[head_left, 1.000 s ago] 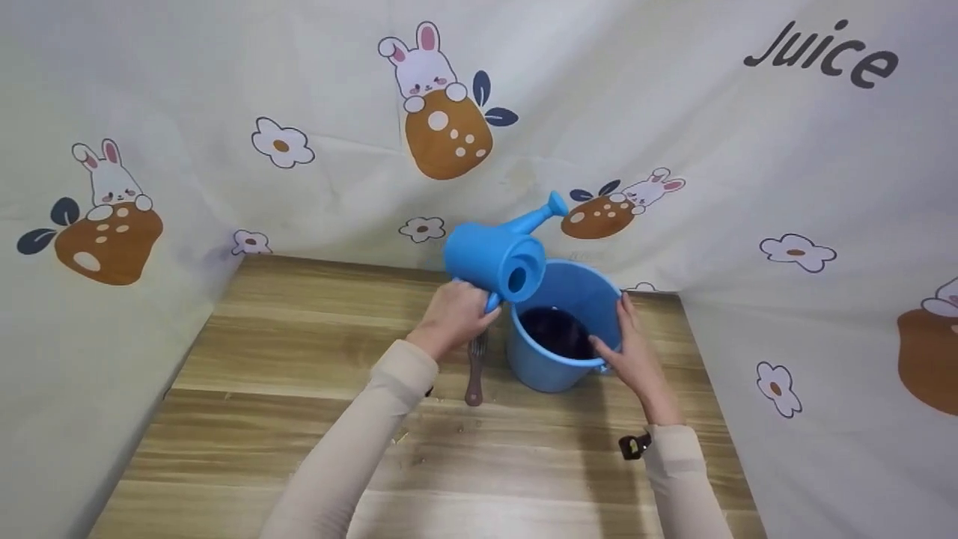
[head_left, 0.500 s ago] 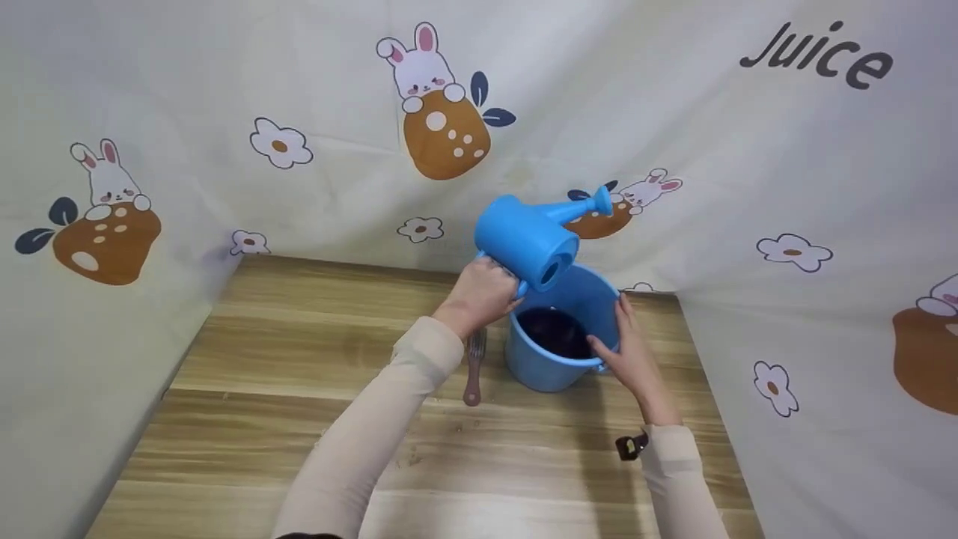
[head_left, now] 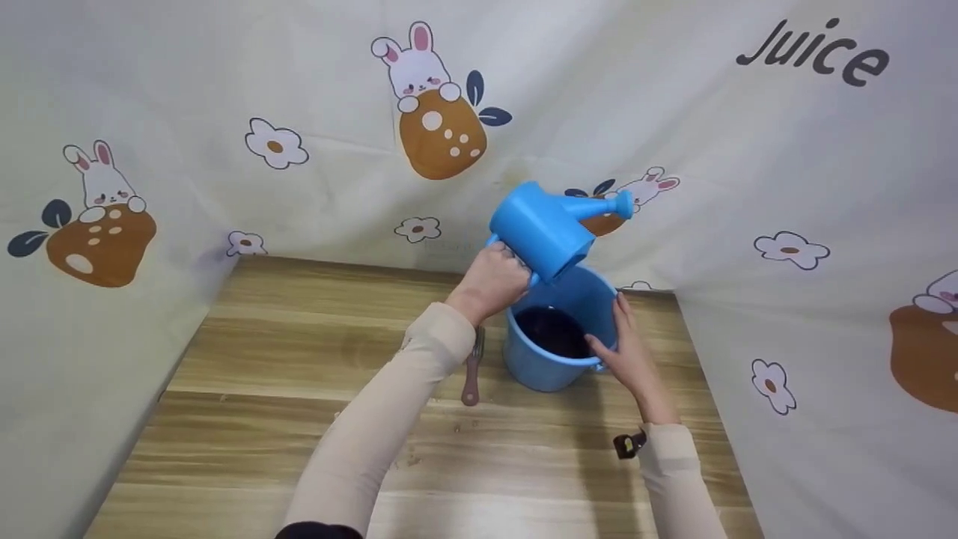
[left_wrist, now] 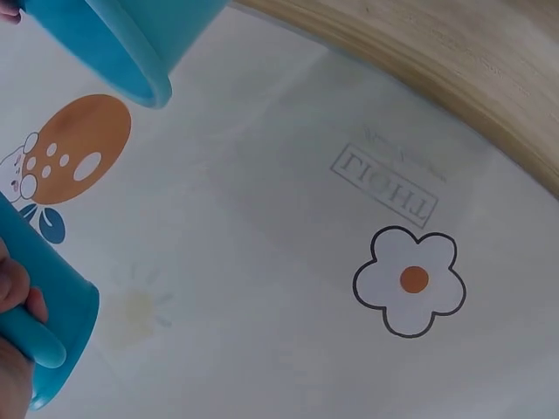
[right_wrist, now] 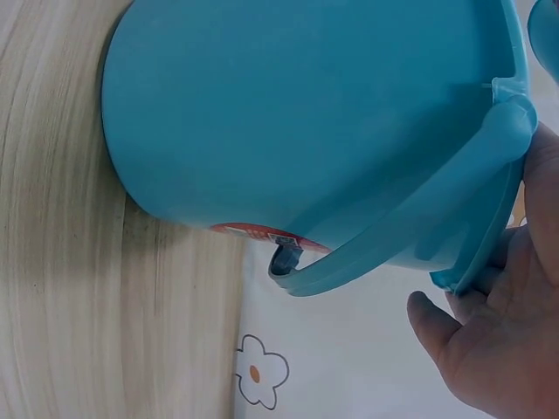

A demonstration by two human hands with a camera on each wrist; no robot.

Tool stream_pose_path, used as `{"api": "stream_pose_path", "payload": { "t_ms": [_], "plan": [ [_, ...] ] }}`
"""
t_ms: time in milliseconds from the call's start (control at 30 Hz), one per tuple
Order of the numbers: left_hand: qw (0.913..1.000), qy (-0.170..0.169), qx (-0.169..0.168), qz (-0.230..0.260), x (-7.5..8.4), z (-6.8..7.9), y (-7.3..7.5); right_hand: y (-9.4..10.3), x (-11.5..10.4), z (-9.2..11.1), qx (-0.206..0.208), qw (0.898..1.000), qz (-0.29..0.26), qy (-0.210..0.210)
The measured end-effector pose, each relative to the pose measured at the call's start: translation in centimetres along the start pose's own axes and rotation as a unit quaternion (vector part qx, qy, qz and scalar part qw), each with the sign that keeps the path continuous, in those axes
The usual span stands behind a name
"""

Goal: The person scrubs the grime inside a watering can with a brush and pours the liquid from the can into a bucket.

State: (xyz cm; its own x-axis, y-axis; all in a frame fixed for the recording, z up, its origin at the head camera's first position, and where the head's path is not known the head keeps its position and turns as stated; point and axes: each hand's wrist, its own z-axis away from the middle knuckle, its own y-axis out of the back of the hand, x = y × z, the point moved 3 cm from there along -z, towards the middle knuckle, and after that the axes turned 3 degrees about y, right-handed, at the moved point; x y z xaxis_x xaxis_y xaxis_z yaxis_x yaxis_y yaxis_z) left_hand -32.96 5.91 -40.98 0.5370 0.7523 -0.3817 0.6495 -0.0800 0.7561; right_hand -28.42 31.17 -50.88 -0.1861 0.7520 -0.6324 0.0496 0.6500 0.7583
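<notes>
My left hand (head_left: 494,278) grips the handle of a blue watering can (head_left: 540,228). The can is tipped over the bucket, its top opening facing down and its sprinkler spout pointing right. In the left wrist view the can (left_wrist: 61,305) shows at the left edge. A light blue bucket (head_left: 545,370) stands upright on the table with dark liquid inside. My right hand (head_left: 632,355) holds its rim on the right side. In the right wrist view the bucket's handle (right_wrist: 393,231) hangs down along the wall, and fingers (right_wrist: 493,284) wrap over the rim.
A fork (head_left: 471,378) with a brownish handle lies left of the bucket on the wooden table (head_left: 299,359). Small wet-looking spots dot the wood in front. A cloth (head_left: 322,202) printed with rabbits and flowers rises around the table, close behind the bucket.
My left hand has carried the watering can up and to the right, and the can has tilted further, its opening turning down over the bucket. The right hand and bucket stay put.
</notes>
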Motion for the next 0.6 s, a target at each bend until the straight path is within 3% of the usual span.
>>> {"api": "stream_pose_path", "payload": {
  "t_ms": [167, 400, 600],
  "plan": [
    [0.9999, 0.002, 0.013, 0.007, 0.0, -0.4, -0.01, 0.09, 0.01, -0.01, -0.006, 1.0, 0.005, -0.005],
    [0.9971, -0.001, 0.076, -0.003, 0.02, -0.44, -0.26, -0.02, 0.03, -0.19, 0.002, 1.0, -0.001, 0.003],
    [0.998, -0.006, 0.062, -0.003, 0.07, -0.6, -0.19, -0.06, 0.16, -0.22, 0.007, 1.0, -0.002, 0.006]
  ]
}}
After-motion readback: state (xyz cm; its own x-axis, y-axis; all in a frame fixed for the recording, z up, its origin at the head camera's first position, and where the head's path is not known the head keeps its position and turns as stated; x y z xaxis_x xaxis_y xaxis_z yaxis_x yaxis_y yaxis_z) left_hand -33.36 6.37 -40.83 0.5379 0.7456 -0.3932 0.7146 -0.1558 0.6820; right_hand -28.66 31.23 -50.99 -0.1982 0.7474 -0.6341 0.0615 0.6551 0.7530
